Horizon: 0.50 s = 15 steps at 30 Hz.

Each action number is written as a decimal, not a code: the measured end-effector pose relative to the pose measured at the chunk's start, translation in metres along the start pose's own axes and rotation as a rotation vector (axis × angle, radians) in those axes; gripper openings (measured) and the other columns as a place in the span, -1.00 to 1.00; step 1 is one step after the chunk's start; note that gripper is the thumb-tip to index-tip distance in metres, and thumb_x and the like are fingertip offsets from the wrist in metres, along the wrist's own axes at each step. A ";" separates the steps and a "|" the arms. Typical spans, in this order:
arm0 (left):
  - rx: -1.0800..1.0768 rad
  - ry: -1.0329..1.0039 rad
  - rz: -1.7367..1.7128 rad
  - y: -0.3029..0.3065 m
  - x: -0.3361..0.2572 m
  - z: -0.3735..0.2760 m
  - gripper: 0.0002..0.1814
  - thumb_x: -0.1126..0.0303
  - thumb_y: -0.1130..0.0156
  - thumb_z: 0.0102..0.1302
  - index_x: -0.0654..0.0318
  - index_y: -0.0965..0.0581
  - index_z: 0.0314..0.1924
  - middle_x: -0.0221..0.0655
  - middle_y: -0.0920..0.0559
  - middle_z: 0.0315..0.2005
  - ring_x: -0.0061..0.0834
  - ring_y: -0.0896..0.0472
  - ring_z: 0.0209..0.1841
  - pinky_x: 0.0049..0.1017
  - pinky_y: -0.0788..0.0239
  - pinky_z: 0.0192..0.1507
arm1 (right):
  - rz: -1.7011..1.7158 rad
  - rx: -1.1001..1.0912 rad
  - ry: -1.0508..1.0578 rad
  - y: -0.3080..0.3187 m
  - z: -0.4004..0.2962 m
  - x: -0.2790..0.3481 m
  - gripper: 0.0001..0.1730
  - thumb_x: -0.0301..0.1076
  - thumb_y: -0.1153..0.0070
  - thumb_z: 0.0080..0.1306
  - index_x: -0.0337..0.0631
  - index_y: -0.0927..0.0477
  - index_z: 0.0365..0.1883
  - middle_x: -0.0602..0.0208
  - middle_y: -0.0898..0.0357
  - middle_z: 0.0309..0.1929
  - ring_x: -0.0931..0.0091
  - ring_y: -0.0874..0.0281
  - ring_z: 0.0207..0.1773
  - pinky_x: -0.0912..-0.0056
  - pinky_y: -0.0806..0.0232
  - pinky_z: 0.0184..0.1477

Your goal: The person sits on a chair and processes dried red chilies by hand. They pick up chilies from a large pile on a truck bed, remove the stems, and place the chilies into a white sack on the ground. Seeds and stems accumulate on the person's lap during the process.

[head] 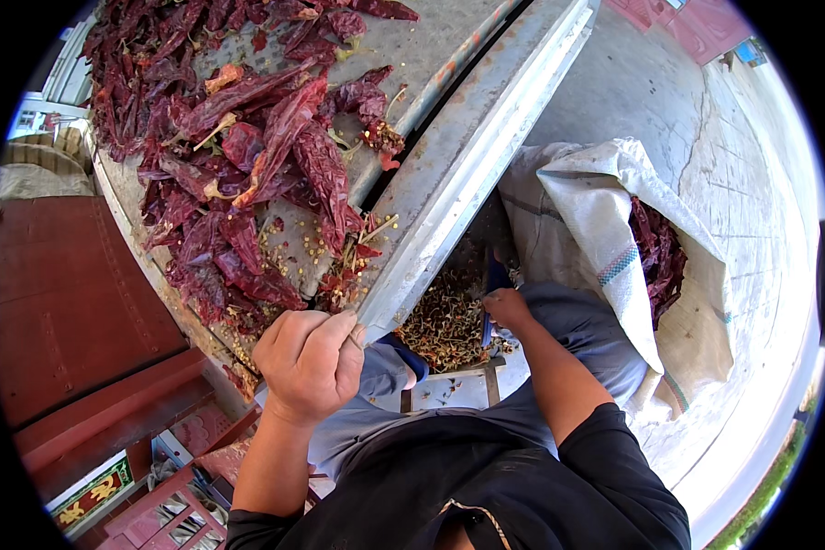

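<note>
My left hand [311, 361] is closed around the near corner of a metal side rail [447, 206], its fingers curled over the end. Dried red chilli peppers [240, 158] lie heaped on the flat metal bed [378, 41] just beyond it, with loose yellow seeds and stems among them. Low down on the right, my right hand [509, 309] is at a blue slipper [498, 275]; whether its fingers grip it cannot be made out. Below the rail lies a pile of chilli stems and scraps [447, 316].
A white woven sack [598, 206] stands open at my right leg, with dried chillies [656, 258] inside. Another blue slipper [412, 361] is on my left foot. A dark red metal panel [75, 295] is at the left. Concrete floor [735, 227] extends to the right.
</note>
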<state>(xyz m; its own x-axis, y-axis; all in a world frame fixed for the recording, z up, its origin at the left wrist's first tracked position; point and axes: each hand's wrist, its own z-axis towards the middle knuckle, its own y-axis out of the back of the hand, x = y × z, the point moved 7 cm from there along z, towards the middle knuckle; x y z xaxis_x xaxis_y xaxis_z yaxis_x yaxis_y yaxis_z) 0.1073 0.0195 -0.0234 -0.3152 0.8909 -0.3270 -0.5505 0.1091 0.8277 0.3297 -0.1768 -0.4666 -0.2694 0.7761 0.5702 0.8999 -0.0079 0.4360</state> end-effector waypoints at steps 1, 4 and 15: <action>-0.015 -0.006 0.008 0.000 0.000 0.000 -0.77 0.55 -0.44 0.16 0.28 -0.66 -0.15 -0.27 -0.65 -0.38 -0.24 -0.61 -0.43 -0.34 -0.46 -0.40 | -0.012 0.003 -0.001 0.000 0.000 0.000 -0.59 -0.15 -0.15 0.40 -0.40 -0.74 -0.24 0.10 -0.75 -0.47 0.37 -0.75 -0.47 0.22 -0.55 -0.40; -0.046 -0.017 0.024 -0.001 0.002 -0.001 -0.75 0.52 -0.46 0.09 0.26 -0.70 -0.18 -0.33 -0.63 -0.42 -0.29 -0.61 -0.47 -0.37 -0.46 -0.44 | 0.075 0.019 -0.028 0.000 -0.006 0.002 -0.57 -0.06 -0.13 0.35 -0.29 -0.79 -0.28 -0.05 -0.76 -0.39 0.04 -0.77 -0.20 -0.03 -0.54 -0.03; 0.023 0.007 0.009 0.000 0.000 -0.001 -0.78 0.54 -0.42 0.22 0.29 -0.64 -0.12 -0.23 -0.67 -0.34 -0.21 -0.61 -0.40 -0.31 -0.45 -0.37 | 0.002 -0.001 0.076 -0.006 -0.001 0.003 -0.59 -0.12 -0.15 0.37 -0.35 -0.75 -0.35 0.04 -0.70 -0.51 0.26 -0.70 -0.45 0.12 -0.52 -0.32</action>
<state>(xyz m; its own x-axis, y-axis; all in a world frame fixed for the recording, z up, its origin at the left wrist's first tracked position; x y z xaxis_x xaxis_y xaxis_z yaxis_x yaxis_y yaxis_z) 0.1060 0.0188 -0.0237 -0.3258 0.8886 -0.3230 -0.5297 0.1115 0.8408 0.3229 -0.1746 -0.4665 -0.2932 0.7259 0.6221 0.9000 -0.0099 0.4357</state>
